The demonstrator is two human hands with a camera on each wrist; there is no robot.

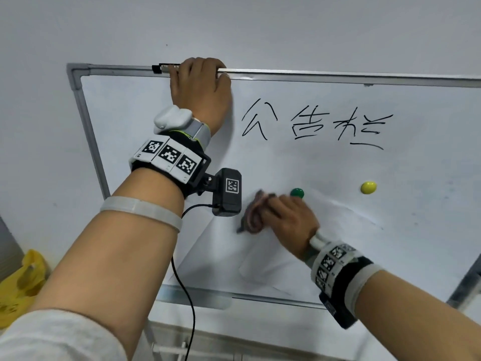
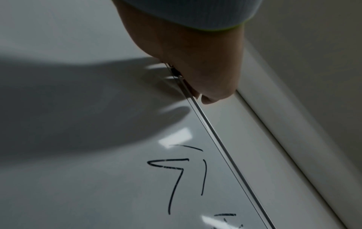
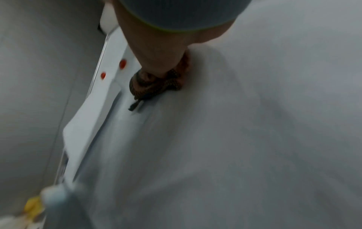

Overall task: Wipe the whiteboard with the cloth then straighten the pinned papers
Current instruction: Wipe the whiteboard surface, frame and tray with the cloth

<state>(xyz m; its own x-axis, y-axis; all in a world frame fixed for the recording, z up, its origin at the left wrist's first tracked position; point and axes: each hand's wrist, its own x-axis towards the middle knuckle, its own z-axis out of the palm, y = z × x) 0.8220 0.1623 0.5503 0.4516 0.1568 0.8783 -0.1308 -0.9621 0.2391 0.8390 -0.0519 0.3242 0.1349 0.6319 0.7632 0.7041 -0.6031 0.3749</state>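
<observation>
We see a plain pale grey wall (image 1: 234, 27) filling the top of the frame and running down the left side. At the lower left edge sits a crumpled yellow plastic bag (image 1: 18, 282), with a grey ribbed panel (image 1: 6, 254) just above it. Along the bottom runs blurred white furniture (image 1: 234, 342). The light is soft and even.

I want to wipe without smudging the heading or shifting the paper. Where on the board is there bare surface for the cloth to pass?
Bare: the strip between the board's left frame and the left hand, down past the forearm; also right of the yellow magnet. Crowded: the writing at top centre, and the paper under the green magnet, where the right hand holds the cloth.
</observation>
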